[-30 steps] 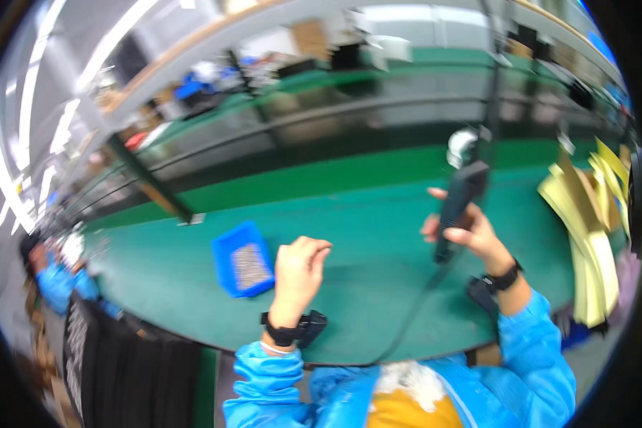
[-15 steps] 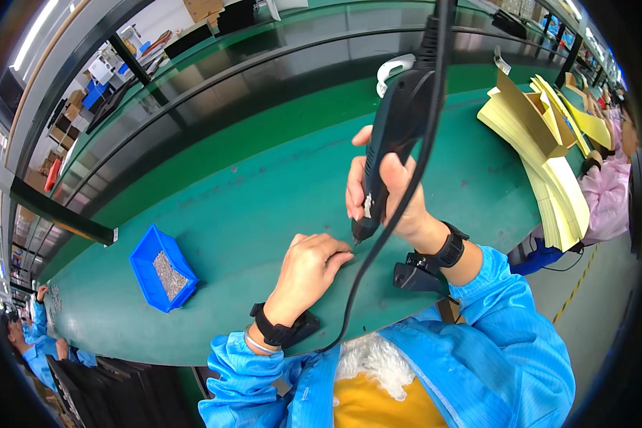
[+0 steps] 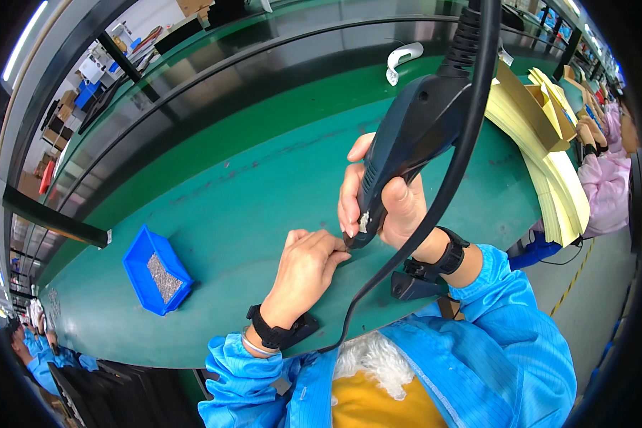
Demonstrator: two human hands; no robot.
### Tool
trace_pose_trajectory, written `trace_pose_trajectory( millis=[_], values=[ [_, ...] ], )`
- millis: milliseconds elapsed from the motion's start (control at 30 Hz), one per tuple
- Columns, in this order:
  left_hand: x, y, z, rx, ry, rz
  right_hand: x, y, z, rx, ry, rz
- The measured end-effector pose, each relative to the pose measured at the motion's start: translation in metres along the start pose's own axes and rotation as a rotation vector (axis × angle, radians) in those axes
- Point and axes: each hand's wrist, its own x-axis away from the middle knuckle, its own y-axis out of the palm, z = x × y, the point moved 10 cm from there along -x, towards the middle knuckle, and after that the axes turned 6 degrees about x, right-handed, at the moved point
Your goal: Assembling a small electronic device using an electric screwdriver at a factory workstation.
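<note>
My right hand (image 3: 392, 207) grips a dark blue electric screwdriver (image 3: 414, 143), held upright with its tip pointing down at my left fingertips. A thick black cable (image 3: 435, 207) runs from the tool's top and loops down past my wrist. My left hand (image 3: 303, 271) is closed, its fingers pinched together right at the tool's tip; whatever small thing it holds is hidden. Both hands hover over the green worktable (image 3: 250, 185). Both wrists wear black straps.
A blue bin (image 3: 157, 269) with small silvery parts sits to the left on the table. Stacks of yellow flat cartons (image 3: 549, 164) lie at the right, where another person in pink (image 3: 610, 182) works. A white hook-shaped piece (image 3: 403, 58) lies at the far side.
The view has tilted down and closed in on the hands. The screwdriver came down and toward my left hand, whose fingers now meet its tip.
</note>
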Motion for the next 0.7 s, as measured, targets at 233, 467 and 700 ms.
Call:
trace_pose_trajectory(
  millis=[233,467,700],
  values=[
    [0.0,-0.009,0.004,-0.051,0.014,0.059,-0.001,-0.004,0.0,0.025,-0.02,0.035],
    [0.002,-0.069,-0.037,-0.11,-0.149,0.239,-0.009,-0.023,-0.001,0.187,0.059,0.11],
    [0.041,-0.07,-0.136,0.302,-0.263,0.217,-0.014,-0.053,-0.047,0.65,-0.185,0.027]
  ],
)
